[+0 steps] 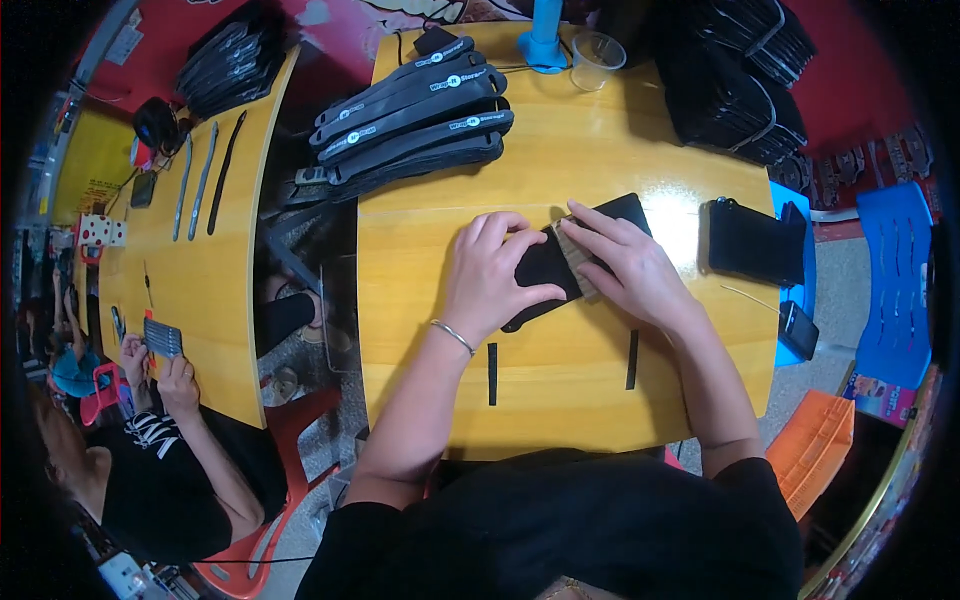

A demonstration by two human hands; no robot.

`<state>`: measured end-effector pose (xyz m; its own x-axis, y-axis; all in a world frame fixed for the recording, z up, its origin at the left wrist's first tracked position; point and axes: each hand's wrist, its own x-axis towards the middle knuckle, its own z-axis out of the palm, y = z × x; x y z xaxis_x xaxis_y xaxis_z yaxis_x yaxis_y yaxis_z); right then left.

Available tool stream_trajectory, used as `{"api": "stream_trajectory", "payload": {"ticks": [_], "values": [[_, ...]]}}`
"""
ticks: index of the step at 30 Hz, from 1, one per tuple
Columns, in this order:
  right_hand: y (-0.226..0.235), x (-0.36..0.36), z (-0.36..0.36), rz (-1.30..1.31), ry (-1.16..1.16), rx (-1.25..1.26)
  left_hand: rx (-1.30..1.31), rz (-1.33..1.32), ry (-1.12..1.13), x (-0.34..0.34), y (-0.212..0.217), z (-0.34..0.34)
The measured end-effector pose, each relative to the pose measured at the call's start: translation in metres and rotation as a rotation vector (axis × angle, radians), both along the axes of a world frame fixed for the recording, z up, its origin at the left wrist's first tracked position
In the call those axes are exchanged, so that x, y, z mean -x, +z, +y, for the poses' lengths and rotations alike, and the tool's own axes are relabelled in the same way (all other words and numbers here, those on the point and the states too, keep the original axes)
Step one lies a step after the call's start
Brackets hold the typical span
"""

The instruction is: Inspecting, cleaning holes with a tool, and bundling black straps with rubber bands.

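A flat black fabric piece (544,268) lies aslant on the table between my hands, with a narrow tan ribbed band (577,258) across its middle. My left hand (490,268) grips its left part, fingertips on the far edge and thumb on the near side. My right hand (630,262) holds the band, fingers over its far end and thumb by its near end. Part of the black piece shows beyond my right fingers. Nearer to me lie two short black strips, one on the left (492,374) and one on the right (632,360).
Black printed straps (415,115) are piled at the far left, near a clear plastic cup (598,62) and blue stand (543,45). Bundled black pieces (735,90) stand far right; a black stack (755,243) lies at the right edge. Another person (160,480) works at the left table.
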<state>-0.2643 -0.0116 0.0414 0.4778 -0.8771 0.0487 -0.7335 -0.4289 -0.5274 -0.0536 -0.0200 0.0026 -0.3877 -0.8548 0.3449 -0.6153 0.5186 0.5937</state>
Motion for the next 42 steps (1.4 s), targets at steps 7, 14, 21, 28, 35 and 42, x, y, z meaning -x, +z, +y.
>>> {"api": "stream_trajectory", "payload": {"ticks": [7,14,21,28,35,42], "values": [[-0.005,0.007,-0.003,-0.039,0.067,0.039,-0.011,0.008,-0.003,-0.001,-0.001,0.000],[-0.004,0.010,-0.005,-0.014,0.093,-0.047,-0.010,0.009,-0.035,-0.004,0.001,-0.003],[-0.006,0.010,-0.004,0.017,0.133,0.001,-0.010,0.023,-0.054,-0.006,-0.003,-0.002],[-0.008,0.008,-0.001,0.027,0.101,-0.007,-0.014,0.014,-0.080,-0.009,-0.003,0.000],[-0.009,0.007,-0.004,0.045,0.116,-0.037,-0.024,-0.008,-0.107,-0.013,-0.001,0.000],[0.001,0.001,-0.005,0.030,0.117,0.025,0.003,-0.010,-0.124,-0.018,0.004,-0.004]]}}
